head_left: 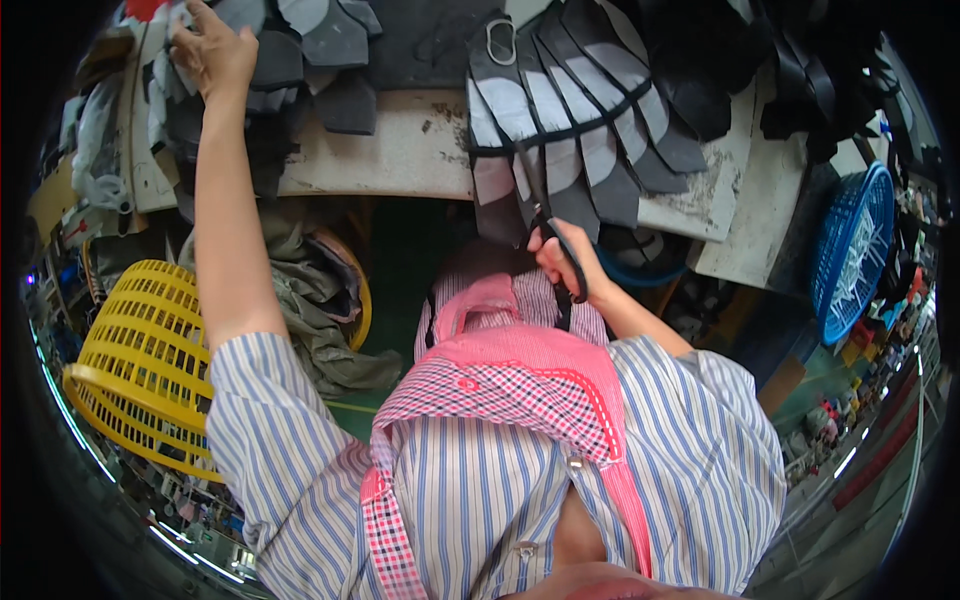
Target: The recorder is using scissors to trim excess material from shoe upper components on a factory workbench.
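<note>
My right hand (562, 258) is closed round the black handles of a pair of scissors (541, 208). Their blades point away from me and lie over a row of grey-and-black cut pieces (590, 90), which a dark strip joins across the middle. At the far left my left hand (212, 55) is stretched out, fingers apart, above a pile of grey and dark pieces (275, 60). I see nothing held in it. Just beyond its fingers is a red thing (145, 8), cut off by the picture's edge.
The worn white table (400, 150) runs across in front of me. A yellow basket (150, 330) stands at left, beside grey-green cloth (320, 310) in another yellow container. A blue basket (850, 250) with white sticks hangs at right. Black pieces (700, 80) lie at the far right.
</note>
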Tool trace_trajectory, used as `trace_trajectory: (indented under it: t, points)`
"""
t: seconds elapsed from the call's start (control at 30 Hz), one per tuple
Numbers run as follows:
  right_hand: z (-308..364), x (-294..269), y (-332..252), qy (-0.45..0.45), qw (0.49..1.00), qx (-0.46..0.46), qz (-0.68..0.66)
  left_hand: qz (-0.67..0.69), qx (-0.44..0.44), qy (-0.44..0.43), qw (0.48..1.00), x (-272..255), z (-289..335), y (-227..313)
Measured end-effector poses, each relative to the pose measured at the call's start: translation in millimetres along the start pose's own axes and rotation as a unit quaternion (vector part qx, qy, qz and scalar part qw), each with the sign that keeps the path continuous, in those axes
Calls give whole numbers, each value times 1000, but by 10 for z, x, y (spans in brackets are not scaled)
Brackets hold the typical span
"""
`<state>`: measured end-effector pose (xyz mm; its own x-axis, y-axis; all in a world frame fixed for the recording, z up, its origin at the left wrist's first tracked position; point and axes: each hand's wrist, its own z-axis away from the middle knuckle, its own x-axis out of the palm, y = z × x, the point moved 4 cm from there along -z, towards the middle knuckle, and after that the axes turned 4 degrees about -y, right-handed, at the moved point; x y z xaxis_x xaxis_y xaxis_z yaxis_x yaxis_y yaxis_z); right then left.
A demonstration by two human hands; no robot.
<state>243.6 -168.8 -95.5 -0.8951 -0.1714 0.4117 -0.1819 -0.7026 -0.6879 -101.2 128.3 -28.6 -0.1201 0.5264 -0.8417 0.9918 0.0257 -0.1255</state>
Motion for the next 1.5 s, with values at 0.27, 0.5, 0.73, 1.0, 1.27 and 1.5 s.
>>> trace_trajectory:
  t: [0.27, 0.5, 0.73, 1.0, 1.27, 1.5]
  points:
    - [59, -120, 182, -15, 989, 5, 146, 625, -178, -438, 622, -530, 2015, 1869]
    - [-53, 125, 121, -34, 988, 5, 149, 494, -32, -120, 860, -1029, 2030, 1894]
    - [-485, 310, -117, 51, 909, 4, 413, 499, -276, -208, 795, -990, 2074, 1628]
    - [-244, -46, -269, 24, 933, 1, 360, 478, -253, -229, 809, -855, 2165, 1639]
    - [-360, -199, -333, -52, 983, 96, 147, 428, -252, -179, 849, -767, 1898, 1870]
    - [-399, -113, -309, -86, 983, 92, 136, 429, -263, -167, 848, -873, 1917, 1857]
